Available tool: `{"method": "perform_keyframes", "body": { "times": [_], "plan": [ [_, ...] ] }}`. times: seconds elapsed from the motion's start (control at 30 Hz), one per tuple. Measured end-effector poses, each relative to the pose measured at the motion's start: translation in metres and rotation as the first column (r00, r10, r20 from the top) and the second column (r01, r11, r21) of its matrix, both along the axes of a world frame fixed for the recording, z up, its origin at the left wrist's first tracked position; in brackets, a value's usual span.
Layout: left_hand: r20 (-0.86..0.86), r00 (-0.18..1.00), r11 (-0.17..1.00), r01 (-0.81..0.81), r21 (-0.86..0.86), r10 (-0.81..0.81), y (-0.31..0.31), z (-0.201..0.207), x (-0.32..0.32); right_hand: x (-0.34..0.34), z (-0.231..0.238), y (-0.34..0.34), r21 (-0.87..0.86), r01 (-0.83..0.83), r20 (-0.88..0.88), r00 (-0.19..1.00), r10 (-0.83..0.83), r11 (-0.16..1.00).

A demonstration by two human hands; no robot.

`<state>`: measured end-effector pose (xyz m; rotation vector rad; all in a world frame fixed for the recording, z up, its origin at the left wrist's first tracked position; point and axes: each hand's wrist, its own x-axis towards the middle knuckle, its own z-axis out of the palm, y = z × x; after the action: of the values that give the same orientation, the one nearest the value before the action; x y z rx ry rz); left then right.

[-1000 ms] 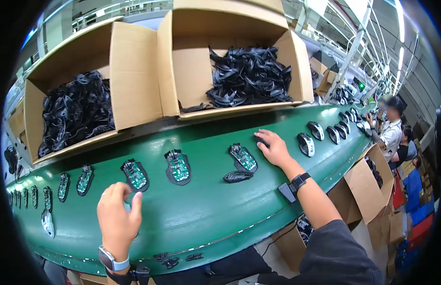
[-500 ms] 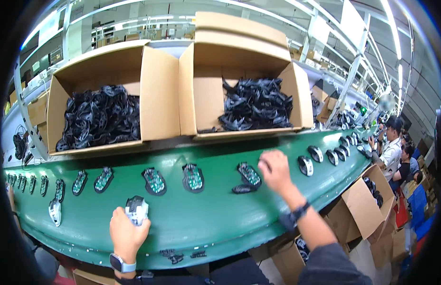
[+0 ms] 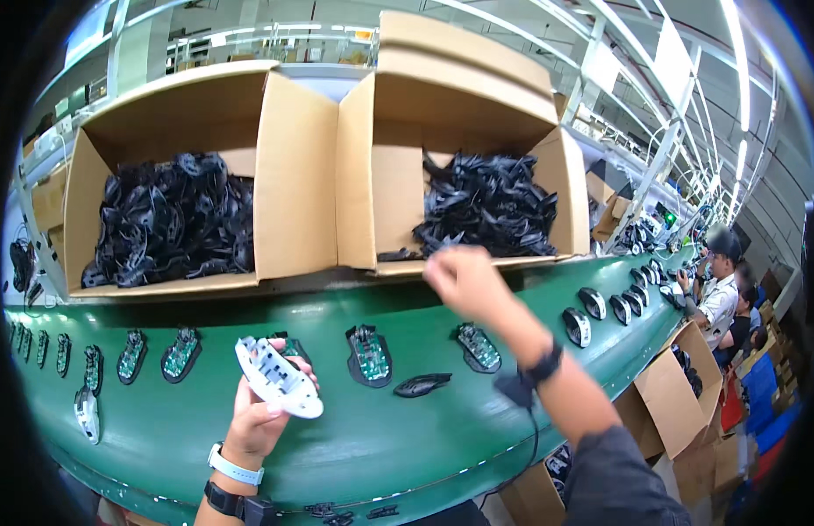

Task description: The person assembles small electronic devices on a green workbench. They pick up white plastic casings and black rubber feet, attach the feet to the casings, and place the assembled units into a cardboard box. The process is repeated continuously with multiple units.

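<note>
My left hand [image 3: 259, 419] grips a white mouse shell [image 3: 278, 379] by its sides, its ribbed hollow inside turned up. Behind the shell, a mouse base with a green circuit board [image 3: 293, 352] is partly covered. My right hand [image 3: 466, 282] is at the front rim of the right carton [image 3: 398, 197], its fingers curled; whatever they may hold is hidden. Black curved plastic parts [image 3: 490, 206] fill that carton's bottom. Below the hand, a black curved part [image 3: 422, 385] lies on the green belt [image 3: 337, 456], between two mouse bases with boards [image 3: 369, 358].
The left carton [image 3: 302, 184] also holds black plastic parts [image 3: 174, 223]. More board-bearing bases [image 3: 181, 352] line the belt leftward. White-and-black mice [image 3: 577, 326] stand at right, near a co-worker [image 3: 718, 285]. Small black pieces [image 3: 332, 511] lie at the near edge.
My left hand has raised the shell and turned its inside up. My right hand has moved left and up to the right carton's rim. The black part now lies apart from the base.
</note>
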<state>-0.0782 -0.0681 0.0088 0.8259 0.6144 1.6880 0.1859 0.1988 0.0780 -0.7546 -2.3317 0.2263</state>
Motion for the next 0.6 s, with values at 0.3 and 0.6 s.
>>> {"method": "perform_keyframes", "body": {
  "times": [0.3, 0.6],
  "plan": [
    [0.088, 0.996, 0.997, -0.022, -0.075, 0.028, 0.015, -0.014, 0.002, 0.005, -0.02, 0.173, 0.102, 0.344, 0.459, 0.816, -0.351, 0.933],
    [-0.054, 0.994, 0.967, 0.084, -0.239, -0.1, 0.012, -0.014, 0.01, -0.006, 0.038, -0.066, 0.033, -0.325, 0.045, 0.945, 0.324, 0.945]
  ]
}}
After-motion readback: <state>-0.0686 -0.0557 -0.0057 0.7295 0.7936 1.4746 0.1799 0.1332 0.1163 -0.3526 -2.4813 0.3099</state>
